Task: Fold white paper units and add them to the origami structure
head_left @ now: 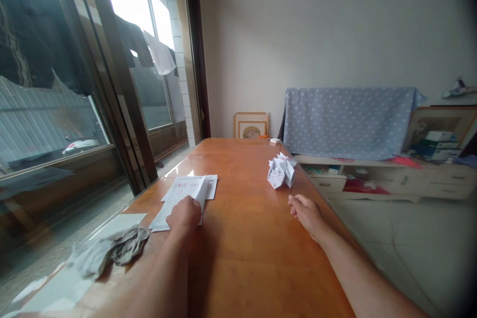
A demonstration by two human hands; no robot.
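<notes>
My left hand (184,214) rests on a stack of white printed paper sheets (179,198) on the orange wooden table (242,238), fingers curled down onto the top sheet's right edge. My right hand (305,211) lies on the bare table to the right, fingers loosely curled, holding nothing I can see. A small pile of folded white paper pieces (281,171) with red print sits beyond my right hand, apart from it.
A crumpled grey cloth (112,251) lies at the table's left edge. A small white box (275,140) sits at the far end. Glass sliding doors stand left. A low white cabinet (383,179) with a blue dotted cover (350,119) stands right.
</notes>
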